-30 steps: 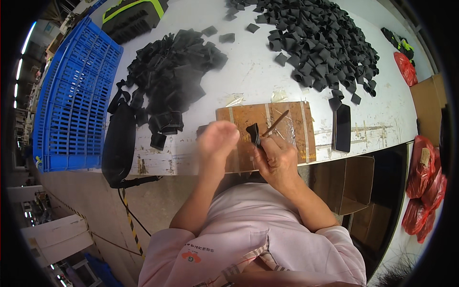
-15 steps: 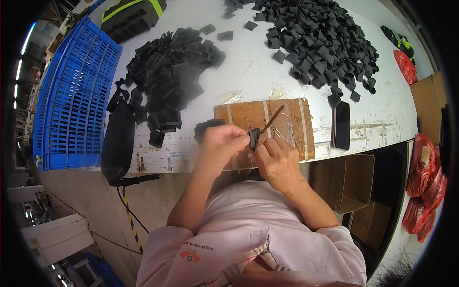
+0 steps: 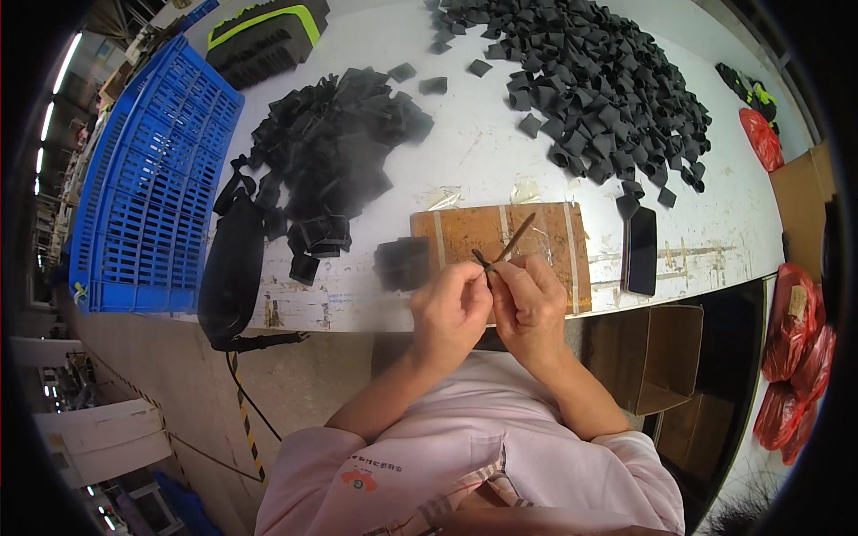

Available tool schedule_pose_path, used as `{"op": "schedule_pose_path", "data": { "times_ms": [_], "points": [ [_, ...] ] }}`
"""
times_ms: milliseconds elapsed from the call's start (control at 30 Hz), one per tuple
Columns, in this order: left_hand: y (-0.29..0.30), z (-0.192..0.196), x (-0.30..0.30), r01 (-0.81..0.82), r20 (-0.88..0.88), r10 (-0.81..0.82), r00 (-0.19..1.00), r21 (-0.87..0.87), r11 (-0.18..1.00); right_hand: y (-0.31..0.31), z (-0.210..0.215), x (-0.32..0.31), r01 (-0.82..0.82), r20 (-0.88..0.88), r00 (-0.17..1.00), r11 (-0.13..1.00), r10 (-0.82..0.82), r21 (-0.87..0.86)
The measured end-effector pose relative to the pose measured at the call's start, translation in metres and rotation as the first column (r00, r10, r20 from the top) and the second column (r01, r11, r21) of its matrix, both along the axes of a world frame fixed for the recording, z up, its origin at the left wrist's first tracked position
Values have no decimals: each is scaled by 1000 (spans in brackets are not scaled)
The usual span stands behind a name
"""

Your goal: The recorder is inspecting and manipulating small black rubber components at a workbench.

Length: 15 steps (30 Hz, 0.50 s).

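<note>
Two hands meet over the near edge of the tabletop point(image 3: 500, 170) — the left hand point(image 3: 451, 313) and the right hand point(image 3: 534, 304) pinch a small black piece point(image 3: 483, 263) between their fingertips, both clenched on it, and a thin brown stick point(image 3: 517, 238) rises from the right hand toward 1 o'clock. Under them lies a brown board point(image 3: 545, 246). At 9 o'clock from the hands sits a short stack of black pieces point(image 3: 402, 263); further toward 10 o'clock spreads a heap of flat black strips point(image 3: 335, 156). At 1 o'clock a far larger heap of folded black pieces point(image 3: 594, 80) covers the tabletop. A dark phone point(image 3: 640, 251) lies at 3 o'clock, and a blue crate point(image 3: 152, 188) stands at 9 o'clock. Judging by both heaps, much is done, yet plenty of strips remain — one piece is in hand.
</note>
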State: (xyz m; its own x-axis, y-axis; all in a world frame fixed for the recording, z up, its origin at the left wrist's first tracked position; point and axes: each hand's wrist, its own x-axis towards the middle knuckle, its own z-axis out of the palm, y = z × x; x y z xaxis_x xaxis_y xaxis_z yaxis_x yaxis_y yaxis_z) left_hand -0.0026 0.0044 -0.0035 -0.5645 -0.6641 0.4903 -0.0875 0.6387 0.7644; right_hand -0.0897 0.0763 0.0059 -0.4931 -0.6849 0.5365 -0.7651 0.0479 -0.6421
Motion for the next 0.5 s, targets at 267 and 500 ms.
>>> {"op": "schedule_pose_path", "data": {
  "times_ms": [267,500],
  "points": [
    [-7,7,-3,232,-315,109,943,855,465,-2,1,1,107,250,964,994,-96,-31],
    [-15,21,-2,458,-476,8,879,850,261,0,9,-7,127,259,958,992,-121,-9]
  ]
}}
